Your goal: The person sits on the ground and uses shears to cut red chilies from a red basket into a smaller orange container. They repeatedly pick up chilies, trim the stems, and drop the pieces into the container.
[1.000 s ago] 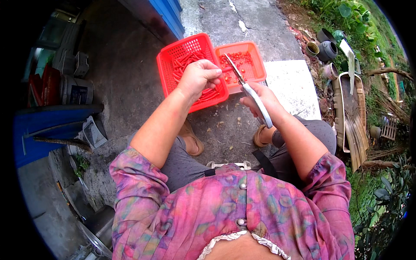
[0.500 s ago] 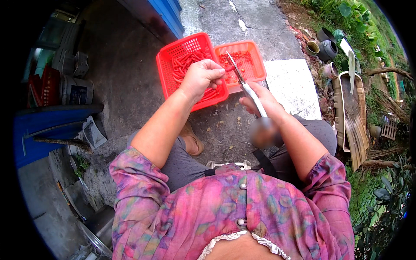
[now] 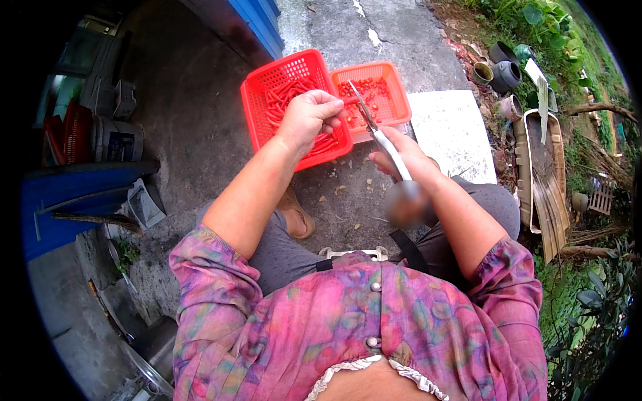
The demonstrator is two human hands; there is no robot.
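Note:
My left hand point(image 3: 311, 117) is closed in a pinch on a red chilli pepper point(image 3: 351, 101), whose end points toward the scissors. In my right hand point(image 3: 409, 152) are scissors point(image 3: 392, 152) with pale handles, their metal blades slanting up and left beside the pepper. Whether the blades touch it, I cannot tell. Behind my left hand stands a red plastic basket point(image 3: 249, 110) of long whole red chillies point(image 3: 291, 90). A lighter orange-red basket point(image 3: 402, 100), under the blades, holds short cut chilli pieces point(image 3: 378, 87). My left hand hides part of the whole chillies.
A white board point(image 3: 451, 134) lies right of the baskets. Pots point(image 3: 506, 77) and a long worn tub point(image 3: 526, 160) stand along the planted edge at right. On the left are a white bucket point(image 3: 118, 140) and a grey-white dustpan-like container point(image 3: 145, 204). Small scraps dot the concrete point(image 3: 334, 200).
My left fingertips and the chilli have shifted slightly up and left. The scissor blades have turned a little; both hands keep their holds.

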